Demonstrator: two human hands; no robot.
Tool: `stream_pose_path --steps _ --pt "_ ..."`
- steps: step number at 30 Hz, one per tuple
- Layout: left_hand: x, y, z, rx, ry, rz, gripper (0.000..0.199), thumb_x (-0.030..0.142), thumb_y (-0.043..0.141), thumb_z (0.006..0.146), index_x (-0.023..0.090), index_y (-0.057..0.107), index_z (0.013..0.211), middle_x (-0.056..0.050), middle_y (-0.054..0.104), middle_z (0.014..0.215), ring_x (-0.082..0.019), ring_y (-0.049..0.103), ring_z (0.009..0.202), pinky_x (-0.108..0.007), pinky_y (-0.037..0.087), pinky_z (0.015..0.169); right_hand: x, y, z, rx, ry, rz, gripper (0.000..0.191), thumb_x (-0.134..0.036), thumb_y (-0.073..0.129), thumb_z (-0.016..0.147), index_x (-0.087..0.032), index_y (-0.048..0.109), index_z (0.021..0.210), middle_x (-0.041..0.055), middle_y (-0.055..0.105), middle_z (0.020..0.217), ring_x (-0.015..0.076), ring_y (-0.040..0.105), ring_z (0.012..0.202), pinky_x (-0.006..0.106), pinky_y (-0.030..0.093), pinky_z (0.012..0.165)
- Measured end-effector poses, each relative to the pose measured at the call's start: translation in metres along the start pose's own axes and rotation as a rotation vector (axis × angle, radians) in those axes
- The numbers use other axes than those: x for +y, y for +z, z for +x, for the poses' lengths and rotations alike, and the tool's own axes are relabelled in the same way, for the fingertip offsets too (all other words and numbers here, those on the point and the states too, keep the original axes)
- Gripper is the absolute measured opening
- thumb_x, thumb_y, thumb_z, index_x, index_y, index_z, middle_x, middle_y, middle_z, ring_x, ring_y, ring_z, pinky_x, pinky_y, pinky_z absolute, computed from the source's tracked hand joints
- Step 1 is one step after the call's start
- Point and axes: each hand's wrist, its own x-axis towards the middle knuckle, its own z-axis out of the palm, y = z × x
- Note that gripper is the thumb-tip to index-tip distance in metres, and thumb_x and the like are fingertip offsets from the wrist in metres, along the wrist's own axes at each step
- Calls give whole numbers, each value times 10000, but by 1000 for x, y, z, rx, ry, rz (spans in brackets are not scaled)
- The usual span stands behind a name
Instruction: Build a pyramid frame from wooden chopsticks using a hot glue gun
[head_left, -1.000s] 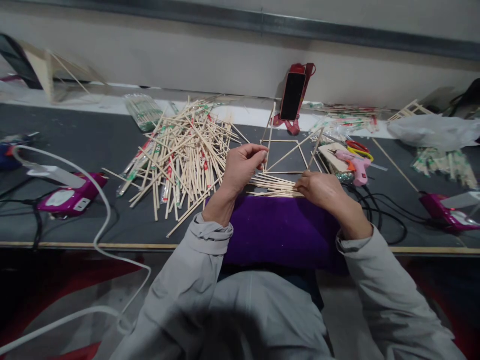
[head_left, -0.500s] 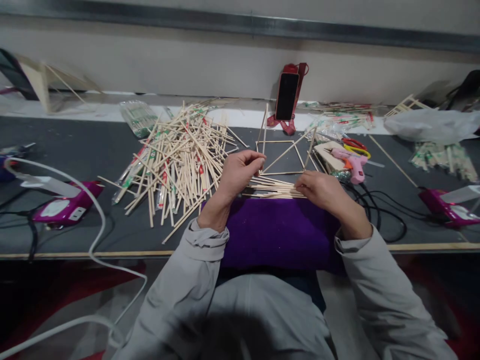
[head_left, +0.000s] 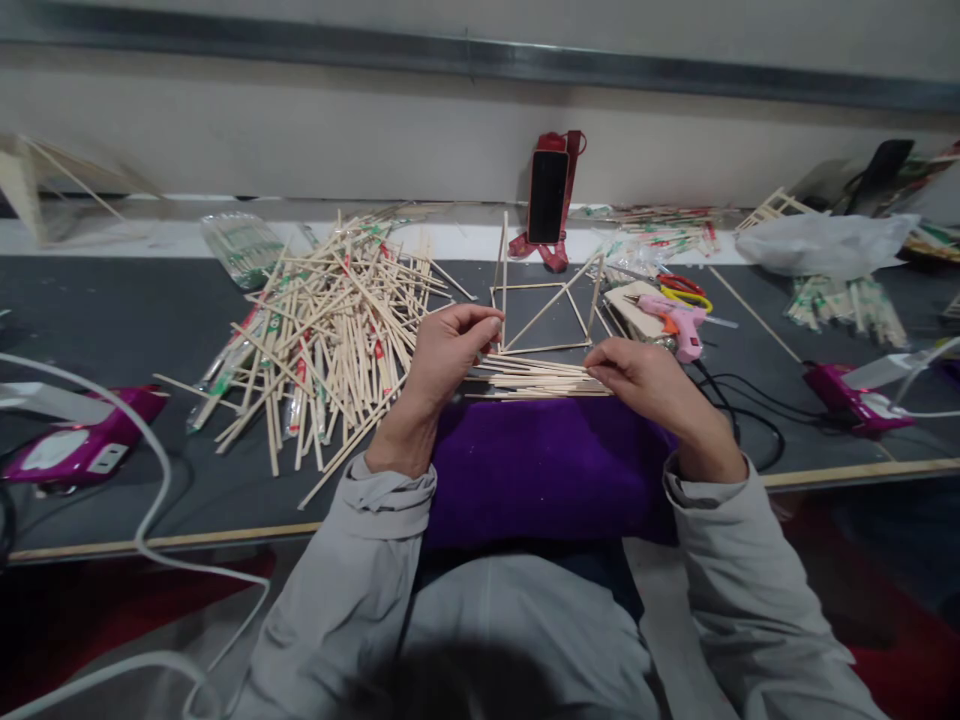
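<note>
A frame of thin wooden sticks [head_left: 545, 349] stands on the dark table, with some sticks upright or slanting. My left hand [head_left: 457, 350] is closed in a pinch near its front left corner; what it pinches, if anything, is too small to make out. At the front right corner my right hand [head_left: 628, 372] has its fingers pressed together beside the sticks, their tips' contents unclear. Between the hands lies a row of loose sticks [head_left: 551, 383], just behind a purple cloth [head_left: 555, 470]. A large heap of sticks [head_left: 352, 330] spreads to the left.
A phone [head_left: 548, 197] leans upright behind the frame. To the right are a pink glue gun [head_left: 681, 322], yellow-handled pliers [head_left: 688, 293] and black cables. Magenta power strips [head_left: 90, 440] sit at both sides, and a white cable hangs at the left. A plastic bag [head_left: 825, 243] lies back right.
The view has shifted, so the table's things appear further left. Both hands stay near the frame's front corners, with their fingers still pressed together.
</note>
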Motion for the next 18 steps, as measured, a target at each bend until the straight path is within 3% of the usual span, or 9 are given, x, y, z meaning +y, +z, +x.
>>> stream_pose_path --steps 5,12,15,18 --pt "3 1 -3 -69 9 74 164 331 747 766 190 806 825 -23 726 704 -119 604 603 -211 439 507 4 3 1 -12 31 20 134 -228 561 976 -193 685 937 54 748 906 175 638 784 273 416 727" --pt "1 -6 -6 -432 -90 279 234 388 751 782 192 843 869 1 688 620 -133 567 543 -220 401 513 -2 27 3 -42 52 -17 157 -178 549 1002 -182 706 1003 75 765 1011 186 670 891 280 428 797" --pt "0 -11 -4 -466 -60 403 218 376 722 783 208 851 832 -3 708 643 -143 572 564 -221 382 513 -7 35 1 -96 52 -93 157 -210 590 1006 -187 712 1101 80 763 1080 199 679 957 284 428 816" --pt "4 -19 -1 -417 -78 397 228 406 729 769 216 848 812 4 676 602 -142 544 545 -226 354 499 -11 36 0 -136 78 -223 179 -273 615 1014 -190 715 1136 86 749 1104 216 678 978 296 401 778"
